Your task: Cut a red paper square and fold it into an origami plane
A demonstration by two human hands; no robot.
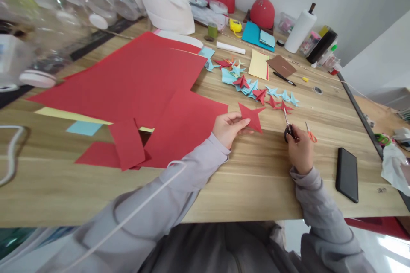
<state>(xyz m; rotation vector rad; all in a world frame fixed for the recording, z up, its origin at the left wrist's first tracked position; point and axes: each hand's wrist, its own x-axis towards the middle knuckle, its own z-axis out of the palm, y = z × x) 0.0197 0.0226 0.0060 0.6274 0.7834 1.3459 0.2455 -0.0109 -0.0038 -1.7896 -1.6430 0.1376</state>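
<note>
Between the thumb and fingers of my left hand point(231, 129) is a red paper star point(253, 117) with several points. My right hand point(300, 148) grips a pair of scissors point(288, 127) by its dark handles, the blades pointing away from me. A gap of table separates the scissors from the star. Just beyond my hands lies a cluster of folded blue paper stars point(251, 88) and red paper stars point(260, 95). A second pair of scissors with orange handles point(311, 136) rests right of my right hand. Large red paper sheets point(137, 76) spread out to the left.
A black phone point(347, 175) lies at the right. Farther back are yellow paper point(259, 64), brown paper point(281, 66), a black pen point(284, 78), a yellow tape measure point(235, 26) and a paper roll point(300, 30). Clear plastic bottles point(67, 21) crowd the left edge.
</note>
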